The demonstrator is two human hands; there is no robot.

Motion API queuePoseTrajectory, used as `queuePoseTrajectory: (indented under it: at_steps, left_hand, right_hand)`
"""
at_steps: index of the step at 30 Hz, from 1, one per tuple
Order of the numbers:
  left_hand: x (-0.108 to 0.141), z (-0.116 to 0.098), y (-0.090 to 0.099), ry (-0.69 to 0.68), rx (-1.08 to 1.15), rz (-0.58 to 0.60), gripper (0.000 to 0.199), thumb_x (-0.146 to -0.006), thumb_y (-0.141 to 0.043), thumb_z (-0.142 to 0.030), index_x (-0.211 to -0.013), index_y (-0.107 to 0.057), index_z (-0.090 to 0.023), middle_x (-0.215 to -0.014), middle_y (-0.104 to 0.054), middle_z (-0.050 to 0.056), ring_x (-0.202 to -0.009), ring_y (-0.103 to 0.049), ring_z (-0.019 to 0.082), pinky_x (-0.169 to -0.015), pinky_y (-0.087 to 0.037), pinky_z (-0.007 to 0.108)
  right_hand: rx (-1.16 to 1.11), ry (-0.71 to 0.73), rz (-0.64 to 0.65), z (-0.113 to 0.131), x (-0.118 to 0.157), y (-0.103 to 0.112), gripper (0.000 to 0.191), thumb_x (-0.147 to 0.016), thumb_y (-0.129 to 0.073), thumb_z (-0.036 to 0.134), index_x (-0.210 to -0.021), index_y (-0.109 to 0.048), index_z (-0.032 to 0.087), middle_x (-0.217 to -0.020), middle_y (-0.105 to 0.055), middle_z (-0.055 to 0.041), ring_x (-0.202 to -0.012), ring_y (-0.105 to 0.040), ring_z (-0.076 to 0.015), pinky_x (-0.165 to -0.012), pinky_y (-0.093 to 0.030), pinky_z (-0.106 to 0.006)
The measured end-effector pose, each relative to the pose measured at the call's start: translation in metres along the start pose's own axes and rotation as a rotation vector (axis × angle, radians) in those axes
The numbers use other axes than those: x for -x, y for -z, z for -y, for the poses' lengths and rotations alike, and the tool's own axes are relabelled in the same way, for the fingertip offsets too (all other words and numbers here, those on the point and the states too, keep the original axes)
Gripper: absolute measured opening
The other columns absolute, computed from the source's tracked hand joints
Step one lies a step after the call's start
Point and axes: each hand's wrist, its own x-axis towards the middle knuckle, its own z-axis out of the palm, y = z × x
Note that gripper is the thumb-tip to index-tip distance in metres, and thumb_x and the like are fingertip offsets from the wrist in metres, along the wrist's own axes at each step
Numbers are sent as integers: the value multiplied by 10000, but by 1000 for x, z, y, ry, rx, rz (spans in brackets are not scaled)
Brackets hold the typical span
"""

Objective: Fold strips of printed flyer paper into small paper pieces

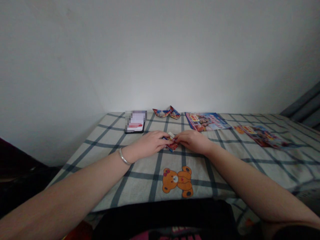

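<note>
Between both hands is a small folded piece of colourfully printed paper [172, 146], with a pale edge showing at its far side. My left hand [152, 143], with a silver bangle on the wrist, grips its left side with thumb and fingers. From the other side, my right hand [193, 140] pinches the paper's right part, its fingers bent down over it. The paper lies low over the checked cloth. Parts of it are hidden under the fingers.
A phone [136, 122] lies at the back left. Folded printed paper pieces [166, 112] sit near the wall. To the right are a printed leaflet [207, 121] and a second leaflet [266, 137]. A checked cloth [120, 186] with a printed bear [178, 181] covers the table.
</note>
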Motion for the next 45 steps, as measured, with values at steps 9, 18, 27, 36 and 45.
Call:
queuePoseTrajectory:
  at_steps: [9, 18, 27, 36, 45]
  left_hand:
    - [2, 0, -3, 46, -37, -4, 286, -952, -555, -252, -1226, -633, -244, -1265, -586, 69, -1146, -557, 220, -1014, -440, 385]
    - [4, -1, -5, 249, -36, -116, 499, -937, -558, -307, -1405, -450, -174, -1223, -591, 120, -1137, -538, 257, -997, -435, 427]
    - [-1, -4, -2, 286, 290, -155, 451, -912, -555, -235, -1356, -494, -184, -885, -636, 29, -901, -594, 191, -850, -481, 348]
    - [-5, -14, 3, 336, 372, -167, 319, -889, -614, -256, -1203, -620, -203, -813, -646, 5, -766, -606, 164, -718, -484, 301]
    - [-1, 5, 0, 146, 114, -128, 219, -893, -644, -202, -1101, -707, -231, -848, -679, 28, -848, -589, 191, -808, -454, 343]
  right_hand:
    - [151, 58, -83, 14, -3, 1, 168, -941, -563, 250, -1035, -697, 209, -1009, -730, -69, -930, -630, -204, -821, -502, -325]
    - [18, 12, -196, 22, -5, -2, 143, -911, -533, 148, -945, -662, 201, -977, -721, -60, -922, -646, -186, -821, -519, -308]
    - [-155, -104, -337, 18, -6, -7, 114, -819, -559, 105, -859, -557, 213, -925, -696, -54, -850, -659, -173, -764, -518, -288]
    - [212, -146, -293, 27, -5, -5, 76, -942, -540, 240, -915, -603, 207, -981, -724, -48, -803, -653, -149, -659, -455, -244]
    - [238, 168, -51, 15, -1, 8, 216, -987, -460, 174, -955, -673, 194, -1134, -719, -57, -941, -650, -182, -777, -505, -303]
